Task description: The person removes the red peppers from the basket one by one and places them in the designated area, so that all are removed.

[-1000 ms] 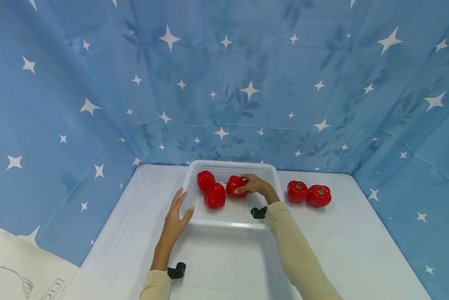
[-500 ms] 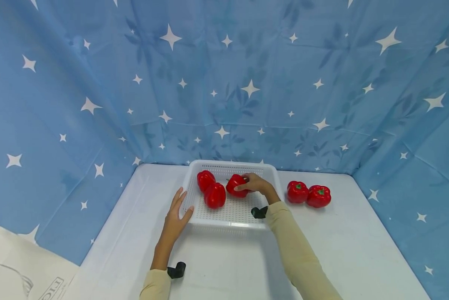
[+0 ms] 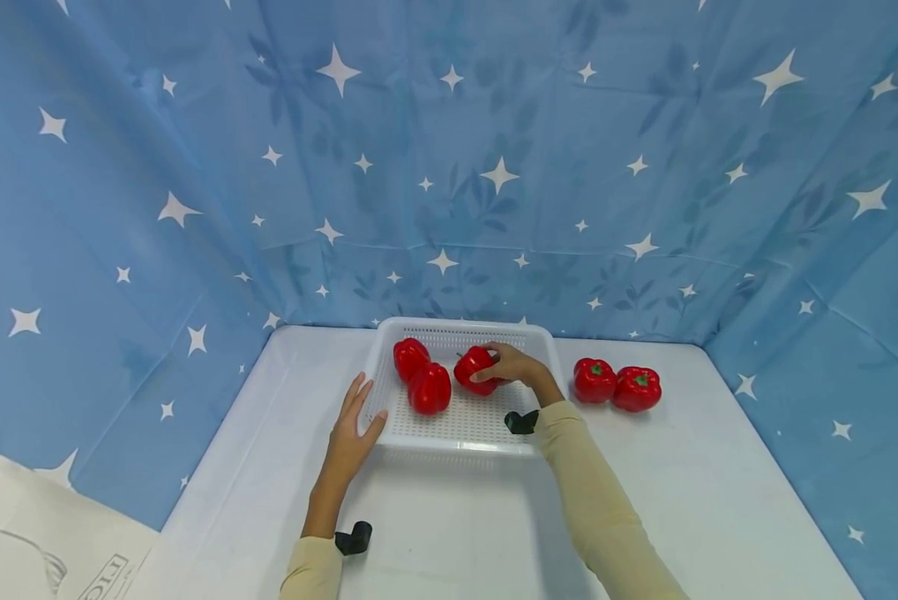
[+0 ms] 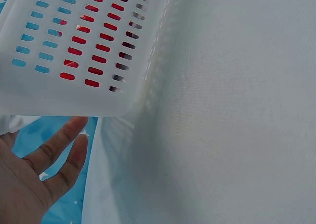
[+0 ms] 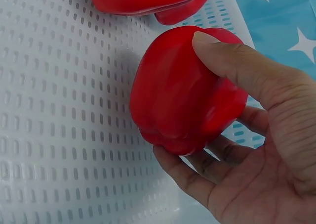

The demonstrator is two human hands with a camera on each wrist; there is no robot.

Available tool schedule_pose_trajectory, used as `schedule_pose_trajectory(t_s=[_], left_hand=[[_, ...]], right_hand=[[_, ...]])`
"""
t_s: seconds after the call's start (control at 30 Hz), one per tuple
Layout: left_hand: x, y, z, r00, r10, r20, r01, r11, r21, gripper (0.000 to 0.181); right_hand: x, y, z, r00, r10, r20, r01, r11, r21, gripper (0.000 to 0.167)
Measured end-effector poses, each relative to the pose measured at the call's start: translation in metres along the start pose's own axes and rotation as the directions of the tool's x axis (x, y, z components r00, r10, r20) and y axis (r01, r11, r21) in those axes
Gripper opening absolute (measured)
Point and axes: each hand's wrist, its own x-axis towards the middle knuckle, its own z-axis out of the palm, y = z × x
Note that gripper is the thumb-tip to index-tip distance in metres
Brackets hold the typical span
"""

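Note:
A white perforated plastic basket [image 3: 419,443] stands at the back of the table. Inside it, towards the left, two red bell peppers [image 3: 430,389] lie against each other. My right hand [image 3: 520,367] grips a third red bell pepper [image 5: 170,90] in the right half of the basket, thumb on one side and fingers curled round the other. Whether this pepper touches the basket floor I cannot tell. My left hand [image 3: 350,440] is at the basket's left side with fingers spread and fairly straight; in the left wrist view the fingertips reach the basket wall [image 4: 64,98].
Two more red bell peppers [image 3: 595,381] sit side by side on the white table [image 3: 449,525], right of the basket. Behind and on both sides hangs a blue curtain [image 3: 449,208] with white stars. Black wrist cameras [image 3: 354,538] are worn on both wrists.
The bell pepper in my right hand has shifted slightly to the right and tilted a little, away from the two others. My left hand stays at the basket's side.

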Motion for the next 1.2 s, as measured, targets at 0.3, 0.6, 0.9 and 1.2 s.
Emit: schedule_pose_trajectory(t_s=[0.3,0.6,0.9,1.2], left_hand=[[0.000,-0.001,-0.001,1.000,0.002,-0.001,-0.002,1.000,0.003,0.063],[0.001,0.000,-0.001,1.000,0.006,-0.006,-0.006,1.000,-0.009,0.062],[0.001,-0.002,0.001,1.000,0.011,-0.001,-0.011,1.000,0.005,0.063],[0.000,0.000,0.000,1.000,0.009,-0.008,-0.008,1.000,0.010,0.063]], right_hand=[[-0.007,-0.003,-0.010,1.000,0.008,0.027,-0.008,1.000,-0.001,0.088],[-0.021,-0.010,-0.014,0.999,-0.042,0.013,0.042,0.999,-0.001,0.086],[-0.036,-0.008,-0.018,0.992,-0.123,-0.031,0.124,0.992,0.026,0.085],[-0.054,-0.005,-0.023,0.967,-0.222,-0.123,0.228,0.973,0.038,0.087]])
